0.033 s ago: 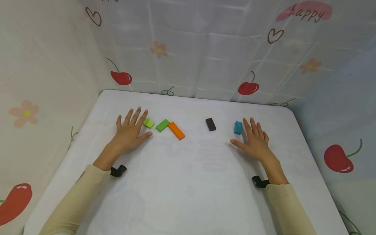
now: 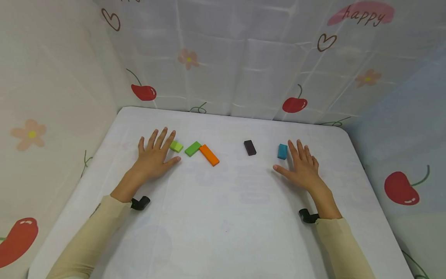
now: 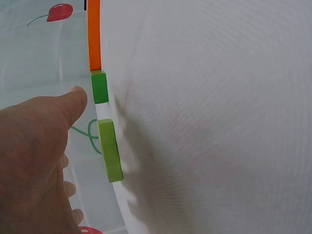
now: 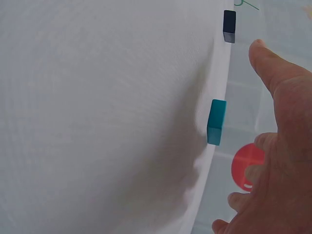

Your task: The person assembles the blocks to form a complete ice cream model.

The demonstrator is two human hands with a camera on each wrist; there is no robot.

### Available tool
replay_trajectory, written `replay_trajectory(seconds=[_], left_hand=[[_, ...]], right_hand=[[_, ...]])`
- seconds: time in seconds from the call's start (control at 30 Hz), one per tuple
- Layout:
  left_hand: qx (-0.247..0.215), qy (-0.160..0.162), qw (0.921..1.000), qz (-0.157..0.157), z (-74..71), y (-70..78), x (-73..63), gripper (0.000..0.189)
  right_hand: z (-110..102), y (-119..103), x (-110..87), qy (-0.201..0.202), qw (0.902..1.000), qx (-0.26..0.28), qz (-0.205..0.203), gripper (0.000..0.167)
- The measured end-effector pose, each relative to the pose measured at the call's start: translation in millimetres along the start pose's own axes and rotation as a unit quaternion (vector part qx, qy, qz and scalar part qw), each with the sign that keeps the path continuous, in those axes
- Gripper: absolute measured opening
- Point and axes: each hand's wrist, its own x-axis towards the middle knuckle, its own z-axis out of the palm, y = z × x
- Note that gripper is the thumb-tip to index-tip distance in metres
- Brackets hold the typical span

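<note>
My left hand [image 2: 153, 158] hovers over the left of the table with fingers spread, holding nothing. Closest to it is a lime-green block [image 2: 176, 146], partly hidden behind the index finger in the head view. A darker green block [image 2: 193, 148] lies just right of that, its corner close against a longer orange block [image 2: 209, 155]. My right hand [image 2: 302, 166], also spread and holding nothing, is beside a teal-blue block [image 2: 282, 151], whose whole top shows left of the index finger. A black block [image 2: 250, 148] lies farther left of this hand. The left wrist view shows the lime block [image 3: 110, 150] beyond the thumb.
The blocks lie flat on a white-covered table [image 2: 223, 224] with rounded far corners. A patterned curtain [image 2: 237, 58] with cherries, flowers and hearts rises behind the far edge and along both sides. Each wrist carries a small black device [image 2: 140, 203].
</note>
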Motion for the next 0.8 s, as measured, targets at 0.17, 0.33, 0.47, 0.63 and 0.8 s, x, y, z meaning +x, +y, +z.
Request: replay_trajectory(seconds=[0.17, 0.33, 0.47, 0.63, 0.8], left_hand=[[-0.001, 0.004, 1.0, 0.002, 0.2, -0.7, -0.2, 0.096], [0.003, 0.011, 0.9999, 0.01, 2.3, 1.5, 0.6, 0.095], [0.003, 0.014, 0.9997, 0.021, 10.0, 11.4, 1.4, 0.092], [-0.011, 0.022, 0.9985, 0.049, 21.8, 34.7, 1.4, 0.083], [0.006, 0.046, 0.9964, 0.07, 27.6, 64.1, 7.4, 0.076]], right_hand=[[-1.3, -0.6, 0.0, 0.002, 1.0, 0.0, -0.003, 0.114], [-1.1, -1.4, -2.5, 0.001, 0.9999, 0.014, -0.003, 0.112], [-0.1, -2.6, -3.0, 0.001, 0.9996, 0.028, -0.007, 0.106], [-0.1, -11.1, 2.1, 0.013, 0.9988, 0.038, -0.028, 0.092], [1.2, -32.3, 11.7, 0.04, 0.9965, 0.043, -0.059, 0.075]])
